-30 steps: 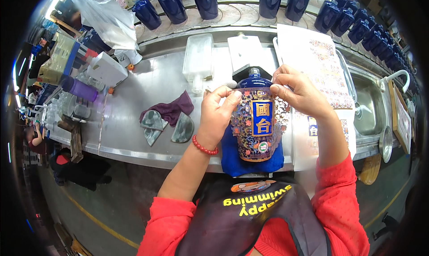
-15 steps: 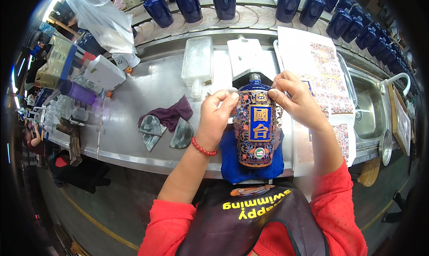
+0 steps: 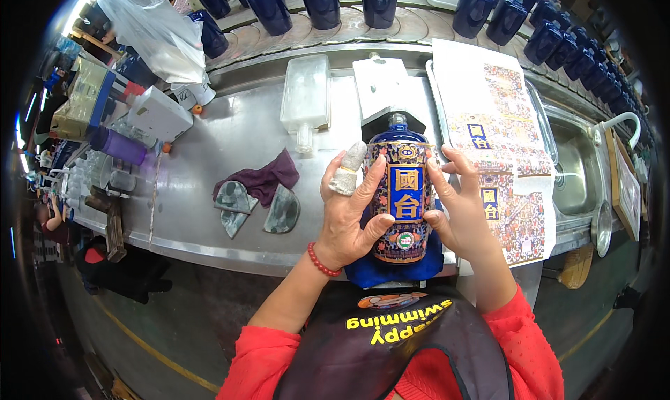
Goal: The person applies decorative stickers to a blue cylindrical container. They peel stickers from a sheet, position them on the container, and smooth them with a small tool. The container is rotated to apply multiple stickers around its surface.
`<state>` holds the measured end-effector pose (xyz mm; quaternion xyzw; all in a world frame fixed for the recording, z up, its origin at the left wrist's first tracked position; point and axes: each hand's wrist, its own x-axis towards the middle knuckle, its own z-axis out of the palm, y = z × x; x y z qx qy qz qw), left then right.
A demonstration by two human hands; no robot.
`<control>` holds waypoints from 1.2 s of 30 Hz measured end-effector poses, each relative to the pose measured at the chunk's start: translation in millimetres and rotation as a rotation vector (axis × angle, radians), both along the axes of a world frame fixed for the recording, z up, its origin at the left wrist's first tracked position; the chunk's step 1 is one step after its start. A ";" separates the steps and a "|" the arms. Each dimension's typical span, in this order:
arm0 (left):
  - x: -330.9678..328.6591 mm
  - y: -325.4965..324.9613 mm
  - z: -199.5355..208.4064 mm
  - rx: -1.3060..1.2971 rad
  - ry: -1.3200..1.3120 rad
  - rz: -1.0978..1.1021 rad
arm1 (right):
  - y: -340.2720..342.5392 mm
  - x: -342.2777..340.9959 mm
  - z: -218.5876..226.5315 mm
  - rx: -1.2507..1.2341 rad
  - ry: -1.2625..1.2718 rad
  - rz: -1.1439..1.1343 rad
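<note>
A dark blue bottle (image 3: 398,133) wears a colourful patterned label (image 3: 405,191) with gold-edged panels. It leans neck-away on a blue cloth (image 3: 363,273) at the counter's front edge. My left hand (image 3: 352,215) lies along the bottle's left side, fingers spread, with thumb and forefinger touching the label. Greyish wraps (image 3: 343,180) cover parts of two of its fingers. On the opposite side, my right hand (image 3: 466,208) has its fingers apart, fingertips and thumb against the label's right edge. Behind the bottle neck is a dark angled support (image 3: 391,114).
Printed label sheets (image 3: 513,121) lie on the right, before a sink (image 3: 579,170). A clear empty bottle (image 3: 306,96) lies beyond my left hand. Grey-green pads (image 3: 283,210) and a purple cloth (image 3: 276,173) sit left. Blue bottles (image 3: 321,2) stand on a conveyor (image 3: 356,37).
Both hands have moved from pinching near the label's upper corners down to its sides, with fingers now spread. The blue bottles on the conveyor have shifted right.
</note>
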<state>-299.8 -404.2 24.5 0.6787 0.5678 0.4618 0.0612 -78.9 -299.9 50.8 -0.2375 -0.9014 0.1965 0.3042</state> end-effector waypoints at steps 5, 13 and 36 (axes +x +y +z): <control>-4.1 -1.8 -4.5 -0.023 -0.016 0.007 | 0.3 -4.0 1.6 -0.009 0.037 0.056; -6.4 0.4 -5.9 -0.066 -0.097 -0.044 | 5.7 -7.3 -4.4 -0.128 0.091 0.000; -6.8 -8.1 -14.5 -0.062 -0.108 -0.052 | -2.7 -0.2 -0.5 -0.267 0.046 0.080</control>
